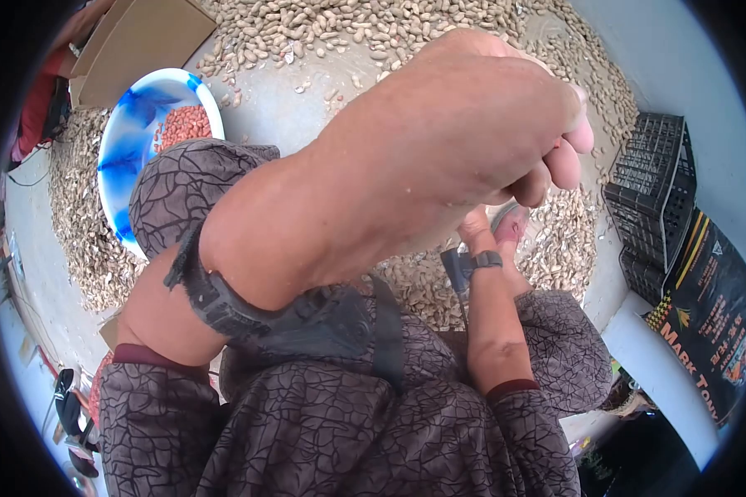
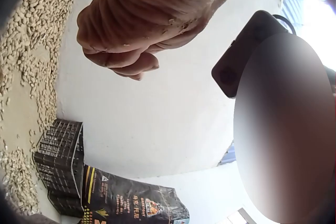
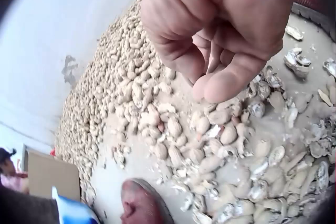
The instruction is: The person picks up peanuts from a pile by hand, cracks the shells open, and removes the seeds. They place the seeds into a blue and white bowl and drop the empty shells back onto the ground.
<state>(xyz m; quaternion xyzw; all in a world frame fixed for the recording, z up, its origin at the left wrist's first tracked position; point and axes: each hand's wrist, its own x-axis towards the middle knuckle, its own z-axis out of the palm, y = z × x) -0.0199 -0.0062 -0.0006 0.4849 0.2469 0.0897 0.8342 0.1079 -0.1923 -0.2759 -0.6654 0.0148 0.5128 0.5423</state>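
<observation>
My left hand (image 1: pixel 472 124) is raised close in front of the head camera, its fingers bent in. In the left wrist view the same hand (image 2: pixel 152 19) hangs before the white wall with curled fingers; nothing shows in it, and its palm is hidden. Low over the peanuts, my right hand (image 1: pixel 474 225) is partly covered by the left one. From the right wrist, this hand (image 3: pixel 220 35) has bent fingers, with thumb and fingertip brought together and no object visible between them. Beneath it lie whole peanuts (image 3: pixel 173 127) and broken shells (image 3: pixel 273 174).
A blue and white basin (image 1: pixel 112 153) with red peanut kernels (image 1: pixel 182 126) stands at the left. Behind it is a cardboard box (image 1: pixel 145 50). Black crates (image 1: pixel 646 174) and a printed black sack (image 1: pixel 704 306) line the right wall. A red shoe (image 3: pixel 139 203) rests by the pile.
</observation>
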